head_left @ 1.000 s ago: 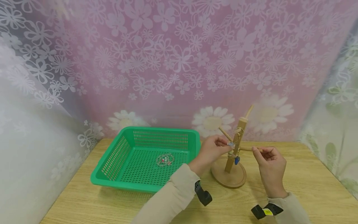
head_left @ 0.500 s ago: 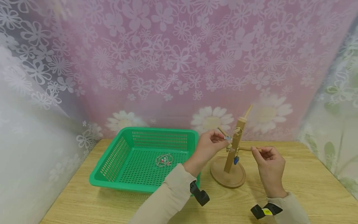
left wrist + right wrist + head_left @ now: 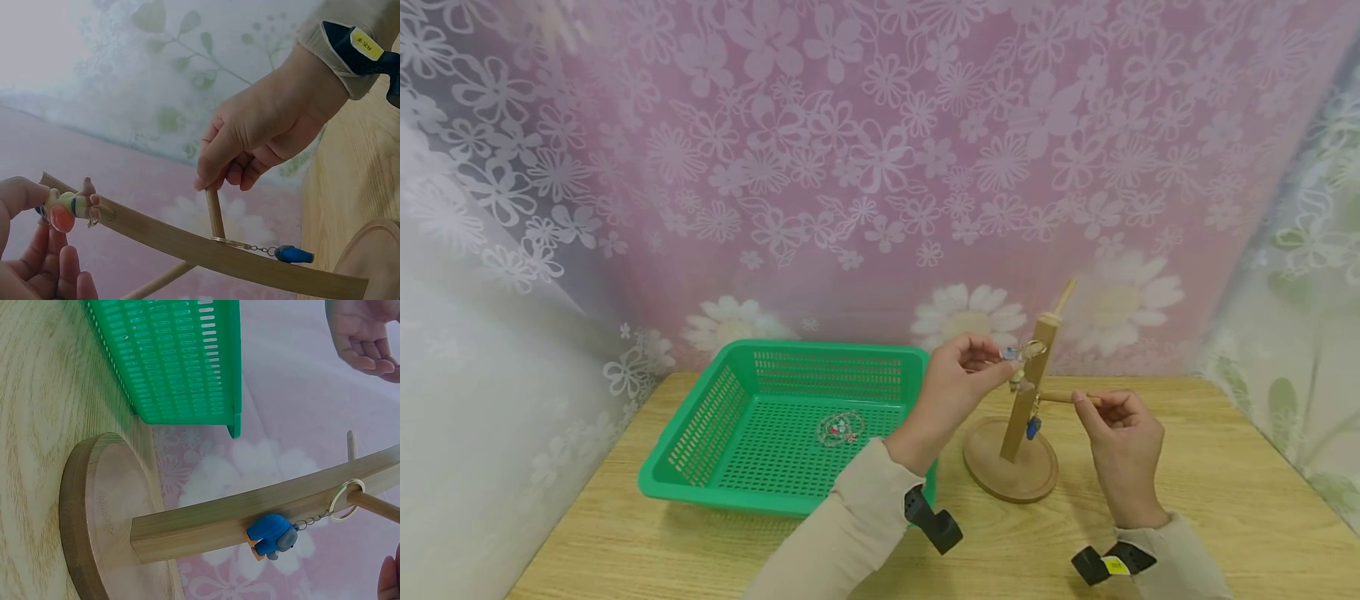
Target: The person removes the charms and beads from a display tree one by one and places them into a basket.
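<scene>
My left hand [image 3: 951, 392] pinches a small figurine keychain [image 3: 65, 209] with a yellow-green body and an orange-red part. It is beside the upper post of a wooden stand [image 3: 1028, 392]. A gold ring [image 3: 1034, 348] shows just past those fingertips, overlapping the post in the head view. On the other side, my right hand [image 3: 1126, 446] grips the outer end of the stand's side peg [image 3: 214, 212] between thumb and fingers. From that peg, near the post, a blue figurine keychain [image 3: 272, 534] hangs by its ring and short chain.
Left of the stand, a green plastic basket [image 3: 655, 482] holds a thin looped chain with small coloured charms [image 3: 841, 428]. The stand's round base [image 3: 981, 475] rests on the wood-grain table [image 3: 1000, 550]. A flowered curtain [image 3: 850, 167] rises behind.
My left hand has drawn slightly left and up with the figurine keychain, and the gold ring has shifted a little. The right hand keeps its grip on the peg.
</scene>
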Available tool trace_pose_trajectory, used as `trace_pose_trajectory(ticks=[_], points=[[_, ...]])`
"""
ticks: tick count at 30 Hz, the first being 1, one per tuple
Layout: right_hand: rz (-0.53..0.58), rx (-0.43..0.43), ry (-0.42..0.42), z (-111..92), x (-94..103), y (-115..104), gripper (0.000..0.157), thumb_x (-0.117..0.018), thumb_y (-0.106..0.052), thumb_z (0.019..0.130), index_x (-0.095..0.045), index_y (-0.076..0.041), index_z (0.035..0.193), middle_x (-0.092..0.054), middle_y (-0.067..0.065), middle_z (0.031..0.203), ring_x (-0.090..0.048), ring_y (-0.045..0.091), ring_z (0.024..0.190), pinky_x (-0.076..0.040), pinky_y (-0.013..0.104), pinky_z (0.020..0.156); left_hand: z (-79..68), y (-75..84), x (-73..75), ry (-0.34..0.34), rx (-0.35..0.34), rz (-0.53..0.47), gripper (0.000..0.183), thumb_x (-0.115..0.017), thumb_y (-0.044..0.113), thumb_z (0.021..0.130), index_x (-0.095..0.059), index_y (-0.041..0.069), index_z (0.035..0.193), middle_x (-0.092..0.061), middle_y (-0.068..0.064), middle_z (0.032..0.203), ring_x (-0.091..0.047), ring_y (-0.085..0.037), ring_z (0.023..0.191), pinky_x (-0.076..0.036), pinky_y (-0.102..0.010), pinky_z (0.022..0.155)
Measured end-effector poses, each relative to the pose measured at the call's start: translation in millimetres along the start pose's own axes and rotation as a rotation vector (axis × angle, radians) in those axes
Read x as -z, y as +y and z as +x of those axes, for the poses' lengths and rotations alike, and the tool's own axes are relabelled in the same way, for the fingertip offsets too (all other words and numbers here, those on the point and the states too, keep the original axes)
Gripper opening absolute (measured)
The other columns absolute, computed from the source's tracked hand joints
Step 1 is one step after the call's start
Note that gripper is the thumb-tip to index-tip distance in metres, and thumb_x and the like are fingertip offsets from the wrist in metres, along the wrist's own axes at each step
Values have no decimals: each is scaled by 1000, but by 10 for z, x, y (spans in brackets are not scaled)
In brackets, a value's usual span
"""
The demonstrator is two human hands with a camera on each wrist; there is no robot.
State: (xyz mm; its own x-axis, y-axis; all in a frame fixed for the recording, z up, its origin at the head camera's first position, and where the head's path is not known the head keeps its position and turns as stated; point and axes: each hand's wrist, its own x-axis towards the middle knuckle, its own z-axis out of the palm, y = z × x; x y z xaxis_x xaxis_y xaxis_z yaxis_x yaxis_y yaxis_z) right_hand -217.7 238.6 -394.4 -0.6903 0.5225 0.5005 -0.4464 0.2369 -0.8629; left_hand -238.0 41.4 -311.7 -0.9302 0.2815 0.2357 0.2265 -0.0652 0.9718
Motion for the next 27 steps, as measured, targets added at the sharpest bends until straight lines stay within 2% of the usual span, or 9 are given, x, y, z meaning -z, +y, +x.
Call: trace_pose_trajectory(ticks=[7, 27], points=[[-18, -3, -1, 3, 10, 12, 11, -69, 6, 80, -58, 3, 79, -66, -14, 73, -61, -1, 62, -48, 9, 58, -45, 96, 12, 11, 15, 0, 15, -73, 19, 83, -63, 15, 93, -61, 9, 89, -56, -6, 80, -48, -26, 74], [-47, -25, 3, 18, 1, 2, 12, -70, 4, 80, -58, 2, 78, -65, -15, 71, -60, -1, 62, -48, 10, 58, -60, 134, 97, 35, -4, -28, 17, -73, 20, 83, -63, 15, 96, -62, 7, 90, -56, -9, 81, -48, -28, 73]])
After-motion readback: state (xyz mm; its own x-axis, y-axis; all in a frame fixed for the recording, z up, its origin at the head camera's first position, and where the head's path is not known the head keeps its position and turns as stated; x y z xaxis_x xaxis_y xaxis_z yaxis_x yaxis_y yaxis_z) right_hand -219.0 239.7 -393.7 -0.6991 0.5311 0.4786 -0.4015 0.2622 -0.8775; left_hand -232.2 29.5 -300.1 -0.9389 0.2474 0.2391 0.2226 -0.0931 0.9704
